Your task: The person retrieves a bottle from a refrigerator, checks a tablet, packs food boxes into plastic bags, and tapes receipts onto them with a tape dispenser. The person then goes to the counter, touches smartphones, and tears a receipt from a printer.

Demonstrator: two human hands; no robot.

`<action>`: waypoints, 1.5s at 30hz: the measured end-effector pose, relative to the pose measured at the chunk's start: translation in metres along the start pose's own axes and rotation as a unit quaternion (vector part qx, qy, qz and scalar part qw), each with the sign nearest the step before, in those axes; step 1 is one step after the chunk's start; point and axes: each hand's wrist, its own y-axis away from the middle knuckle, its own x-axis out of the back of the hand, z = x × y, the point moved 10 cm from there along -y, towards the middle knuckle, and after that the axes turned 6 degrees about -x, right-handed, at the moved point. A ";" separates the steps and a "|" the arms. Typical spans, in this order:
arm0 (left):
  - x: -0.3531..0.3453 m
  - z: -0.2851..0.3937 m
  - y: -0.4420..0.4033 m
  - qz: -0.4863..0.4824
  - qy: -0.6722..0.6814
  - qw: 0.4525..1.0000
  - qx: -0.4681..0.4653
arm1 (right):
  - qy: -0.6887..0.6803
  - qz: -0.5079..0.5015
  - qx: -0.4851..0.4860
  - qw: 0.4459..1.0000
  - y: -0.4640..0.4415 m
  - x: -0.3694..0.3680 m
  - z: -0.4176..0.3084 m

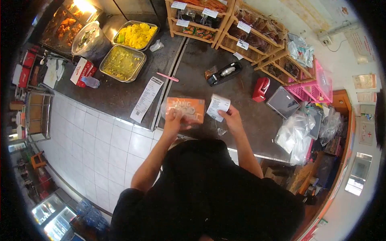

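Black shirt [209, 188] comes nearest. Over the dark counter [193, 78], the left hand [175, 119] grips an orange box [196, 109] reading "MANG", its lower word blurred; the right hand [232, 118] pinches a receipt [217, 104], print too small to read.

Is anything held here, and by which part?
The right hand holds a printed slip by its lower right part; the left hand is on the orange package at lower left, grip unclear.

Orange box [197, 107], white black-printed slip [217, 107], pink pen [167, 77]
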 end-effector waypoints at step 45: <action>-0.120 0.009 0.037 -0.147 -0.749 0.563 -0.316 | -0.027 0.428 0.103 0.898 -0.087 0.122 0.040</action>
